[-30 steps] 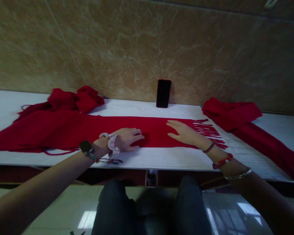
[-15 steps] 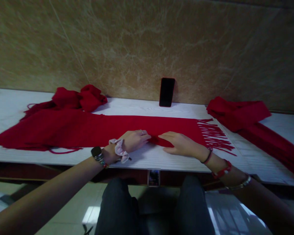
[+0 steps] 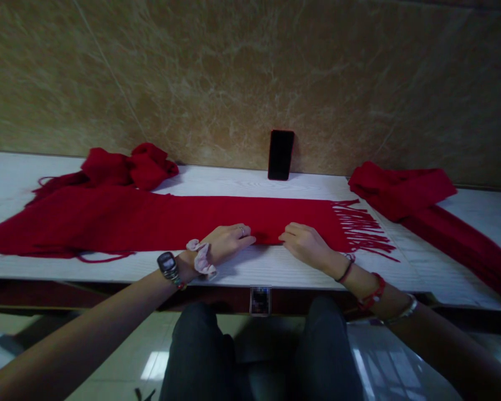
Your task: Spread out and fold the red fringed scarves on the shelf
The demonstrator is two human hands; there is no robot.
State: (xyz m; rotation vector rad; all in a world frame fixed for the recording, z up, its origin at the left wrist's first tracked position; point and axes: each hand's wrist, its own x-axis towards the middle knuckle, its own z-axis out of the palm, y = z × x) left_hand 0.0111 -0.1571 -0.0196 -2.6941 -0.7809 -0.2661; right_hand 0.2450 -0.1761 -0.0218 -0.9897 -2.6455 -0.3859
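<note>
A red scarf lies stretched lengthwise along the white table, its fringe spread out at the right end. The left part of the scarf is wider and less even, with a loose strand along its near edge. My left hand pinches the scarf's near edge around the middle. A short way to the right, my right hand has its fingers curled and closed on the same edge. Between the two hands the edge runs nearly straight. My fingertips are partly hidden.
A crumpled red scarf lies at the back left of the white table. Another red scarf, looped over, trails to the right. A dark phone leans upright on the marbled wall. My knees are below the table's front edge.
My right hand's fingers have gone from stretched out to curled on the scarf's near edge. The edge between my hands now lies straighter. My left hand has hardly moved.
</note>
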